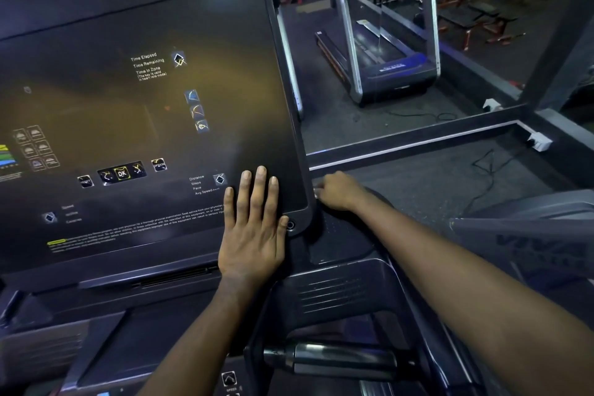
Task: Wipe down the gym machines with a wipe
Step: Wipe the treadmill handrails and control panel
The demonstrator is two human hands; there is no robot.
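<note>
A treadmill's large dark console screen (144, 112) fills the left of the view. My left hand (254, 222) lies flat on its lower right corner, fingers straight and spread. Just past the console's right edge, my right hand (337, 191) is curled, and a small white bit of wipe (316, 191) shows at its fingertips against the console's side. Most of the wipe is hidden by the hand.
Below the console are a vented dark panel (331, 296) and a chrome handlebar grip (334, 360). A mirror wall ahead reflects another treadmill (385, 51). White sockets (540, 141) and a black cable (482, 170) lie on the grey floor at right.
</note>
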